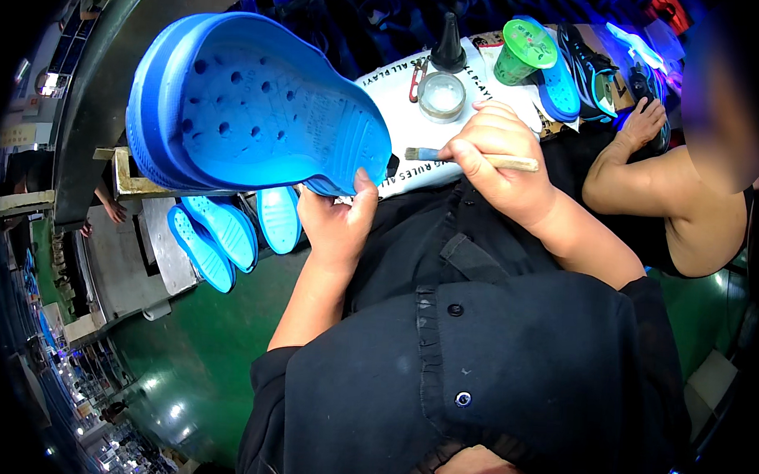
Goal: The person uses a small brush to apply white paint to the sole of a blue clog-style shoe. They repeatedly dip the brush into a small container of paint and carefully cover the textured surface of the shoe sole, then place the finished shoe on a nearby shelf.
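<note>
My left hand point(338, 219) is closed on the narrow end of a large blue shoe sole point(259, 107), its thumb lying on the edge. The sole has a raised rim and several dark holes in its inner face, which is turned up. My right hand point(503, 162) grips a small flat paintbrush point(421, 154) by its wooden handle, the bristles pointing left toward the sole but apart from it. Just beyond the brush stands a round clear jar point(441, 97) on a white printed cloth point(405, 108). What the jar contains is hard to make out.
Behind the jar are a black cone-shaped bottle point(449, 47) and a small red tool point(418, 79). A green cup point(524, 54), blue insole point(560, 91) and black shoe point(587, 73) lie to the right, near another person's hand point(645, 121). More blue soles point(229, 229) sit lower left, by a metal frame point(92, 93).
</note>
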Tool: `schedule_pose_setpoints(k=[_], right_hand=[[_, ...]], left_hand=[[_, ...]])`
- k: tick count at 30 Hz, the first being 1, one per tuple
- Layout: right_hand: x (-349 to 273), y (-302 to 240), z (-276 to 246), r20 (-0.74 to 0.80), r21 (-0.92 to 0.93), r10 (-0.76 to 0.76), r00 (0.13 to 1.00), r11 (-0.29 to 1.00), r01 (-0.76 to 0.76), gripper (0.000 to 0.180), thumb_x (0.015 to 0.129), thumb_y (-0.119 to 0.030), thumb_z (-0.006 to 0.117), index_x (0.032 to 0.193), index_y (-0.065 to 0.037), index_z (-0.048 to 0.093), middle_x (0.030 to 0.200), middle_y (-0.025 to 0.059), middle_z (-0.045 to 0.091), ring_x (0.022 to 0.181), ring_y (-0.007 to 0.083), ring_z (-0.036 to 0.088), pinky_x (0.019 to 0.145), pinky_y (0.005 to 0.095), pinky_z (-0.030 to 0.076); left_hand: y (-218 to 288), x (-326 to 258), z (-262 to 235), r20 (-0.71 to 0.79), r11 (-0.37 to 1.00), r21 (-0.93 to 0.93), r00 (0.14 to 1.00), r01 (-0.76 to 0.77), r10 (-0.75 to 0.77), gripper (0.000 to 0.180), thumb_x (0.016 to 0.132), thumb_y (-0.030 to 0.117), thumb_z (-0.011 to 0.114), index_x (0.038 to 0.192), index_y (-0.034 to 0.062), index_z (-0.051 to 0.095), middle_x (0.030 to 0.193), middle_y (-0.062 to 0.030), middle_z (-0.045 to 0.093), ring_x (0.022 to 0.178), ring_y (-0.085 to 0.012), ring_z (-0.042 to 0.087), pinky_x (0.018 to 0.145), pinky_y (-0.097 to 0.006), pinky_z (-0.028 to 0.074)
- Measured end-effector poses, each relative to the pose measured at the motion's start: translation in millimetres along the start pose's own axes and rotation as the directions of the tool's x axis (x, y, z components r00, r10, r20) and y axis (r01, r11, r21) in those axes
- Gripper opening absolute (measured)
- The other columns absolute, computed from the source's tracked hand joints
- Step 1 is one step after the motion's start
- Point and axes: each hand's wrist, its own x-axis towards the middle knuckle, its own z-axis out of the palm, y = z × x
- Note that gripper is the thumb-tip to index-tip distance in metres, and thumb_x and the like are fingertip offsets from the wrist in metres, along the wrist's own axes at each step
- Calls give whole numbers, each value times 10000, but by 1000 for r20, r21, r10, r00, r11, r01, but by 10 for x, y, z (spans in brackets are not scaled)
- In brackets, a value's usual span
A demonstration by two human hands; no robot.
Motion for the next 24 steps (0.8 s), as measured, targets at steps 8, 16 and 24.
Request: schedule_pose_setpoints(k=[8,16,24], right_hand=[[24,-30,50,42,104,-32,999,994,28,136,797,-150,645,693,-62,647,609,47,565,600,227,529,676,336,400],[34,-12,67,86,142,39,995,989,-51,207,864,-184,567,739,-54,667,653,40,611,635,217,574,855,396,404],[26,0,72,-14,214,84,996,974,-79,220,844,-152,615,662,-31,640,581,59,569,573,221,525,612,320,393]], left_hand=[[-41,3,2,124,997,-3,989,-82,82,357,793,-4,647,1102,-57,476,1007,-134,599,900,-178,586,833,-298,455],[-93,29,51,77,990,35,988,-138,135,354,789,-4,650,1099,-49,484,1003,-125,598,902,-177,585,823,-295,457],[6,69,23,194,972,103,963,-211,188,325,771,-44,640,1068,-43,510,1003,-105,591,896,-163,585,818,-276,458]])
